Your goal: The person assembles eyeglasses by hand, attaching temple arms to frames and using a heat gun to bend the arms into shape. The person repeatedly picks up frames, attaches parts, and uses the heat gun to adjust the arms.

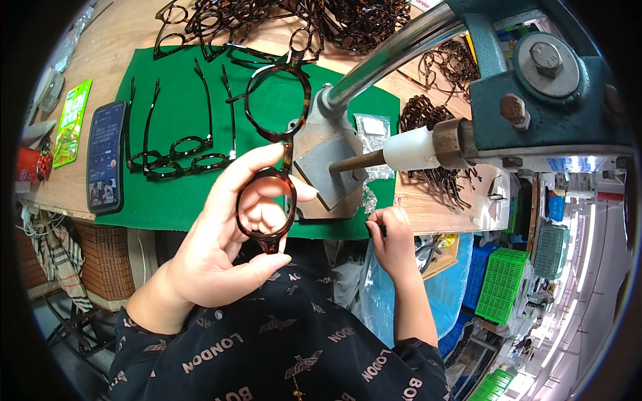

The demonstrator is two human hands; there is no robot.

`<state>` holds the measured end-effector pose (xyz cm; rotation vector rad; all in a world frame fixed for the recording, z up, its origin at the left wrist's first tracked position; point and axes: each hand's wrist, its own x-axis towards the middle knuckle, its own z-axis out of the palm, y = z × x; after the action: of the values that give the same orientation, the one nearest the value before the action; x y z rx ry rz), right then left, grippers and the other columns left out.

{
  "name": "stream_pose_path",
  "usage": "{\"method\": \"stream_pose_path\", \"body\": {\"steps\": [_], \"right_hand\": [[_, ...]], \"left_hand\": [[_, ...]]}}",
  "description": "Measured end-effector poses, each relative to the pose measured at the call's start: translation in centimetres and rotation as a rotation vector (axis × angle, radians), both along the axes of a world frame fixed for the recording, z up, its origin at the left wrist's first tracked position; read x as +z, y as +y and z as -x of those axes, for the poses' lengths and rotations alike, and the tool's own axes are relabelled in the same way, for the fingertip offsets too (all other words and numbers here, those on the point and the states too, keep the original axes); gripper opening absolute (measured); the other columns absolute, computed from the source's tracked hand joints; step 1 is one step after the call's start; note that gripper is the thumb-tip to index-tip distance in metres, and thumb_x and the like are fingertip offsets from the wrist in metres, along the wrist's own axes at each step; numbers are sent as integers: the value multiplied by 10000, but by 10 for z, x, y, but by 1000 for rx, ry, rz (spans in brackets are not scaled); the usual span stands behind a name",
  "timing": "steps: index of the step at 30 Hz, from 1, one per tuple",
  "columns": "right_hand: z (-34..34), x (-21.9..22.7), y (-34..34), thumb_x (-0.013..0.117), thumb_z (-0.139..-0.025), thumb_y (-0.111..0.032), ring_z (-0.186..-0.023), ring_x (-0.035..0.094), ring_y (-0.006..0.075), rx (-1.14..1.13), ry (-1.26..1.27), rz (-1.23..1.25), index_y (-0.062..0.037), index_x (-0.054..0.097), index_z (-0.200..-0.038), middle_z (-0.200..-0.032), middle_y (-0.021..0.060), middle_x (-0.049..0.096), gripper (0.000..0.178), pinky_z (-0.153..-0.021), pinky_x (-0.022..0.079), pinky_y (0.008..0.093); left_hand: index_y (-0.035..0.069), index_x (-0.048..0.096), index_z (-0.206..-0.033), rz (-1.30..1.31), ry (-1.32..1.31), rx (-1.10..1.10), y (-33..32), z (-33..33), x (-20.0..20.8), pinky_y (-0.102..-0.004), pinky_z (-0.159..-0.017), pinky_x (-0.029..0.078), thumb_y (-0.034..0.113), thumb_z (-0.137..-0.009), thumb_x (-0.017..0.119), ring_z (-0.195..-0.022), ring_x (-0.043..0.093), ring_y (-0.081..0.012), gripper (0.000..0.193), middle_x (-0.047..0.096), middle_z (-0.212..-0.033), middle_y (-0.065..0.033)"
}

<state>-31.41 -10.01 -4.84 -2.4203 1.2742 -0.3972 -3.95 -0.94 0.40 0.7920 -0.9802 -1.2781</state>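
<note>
My left hand (221,227) is raised above the green mat, its fingers and thumb closed on a tortoiseshell eyeglass frame (289,160). The frame stands nearly on end, one round rim above the other, with no lenses visible. My right hand (393,240) is at the mat's front edge with its fingers pinched together. Beside those fingertips lies a small heap of shiny little parts (369,199); whatever the fingers hold is not clear. Between my hands stands a hand press (535,107) with a white collar, its rod reaching toward a grey block (329,170).
Assembled glasses with temples (180,159) lie on the green mat (174,207), left. A phone (107,157) and a green packet (72,123) are further left. Piles of frames (267,23) cover the back. Temples (445,187) lie right of the press. Green crates (500,284) stand lower right.
</note>
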Motion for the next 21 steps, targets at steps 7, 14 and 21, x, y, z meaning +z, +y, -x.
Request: {"method": "stream_pose_path", "body": {"steps": [7,14,21], "right_hand": [[16,-6,5,623,-745,-20,-756,521,272,-104,-151,-131,-23,557,-788,-775,108,558,79,-700,418,341],[17,-11,2,630,-749,-3,-722,527,200,-15,-133,-41,-15,566,-802,-786,88,555,84,-631,439,278],[7,-4,-1,620,-738,-20,-760,515,307,49,-63,-20,-28,546,-790,-773,117,549,91,-696,413,378]], "left_hand": [[35,121,-1393,21,-8,-44,1,1,-4,-229,-699,447,-120,-643,596,-736,490,-112,901,453,-1191,-191],[30,119,-1393,13,-44,-51,0,2,-3,-231,-700,449,-132,-638,586,-733,487,-109,903,449,-1196,-196],[23,112,-1395,17,-28,-78,0,2,-4,-234,-707,451,-127,-650,592,-754,492,-110,899,446,-1208,-199]]}}
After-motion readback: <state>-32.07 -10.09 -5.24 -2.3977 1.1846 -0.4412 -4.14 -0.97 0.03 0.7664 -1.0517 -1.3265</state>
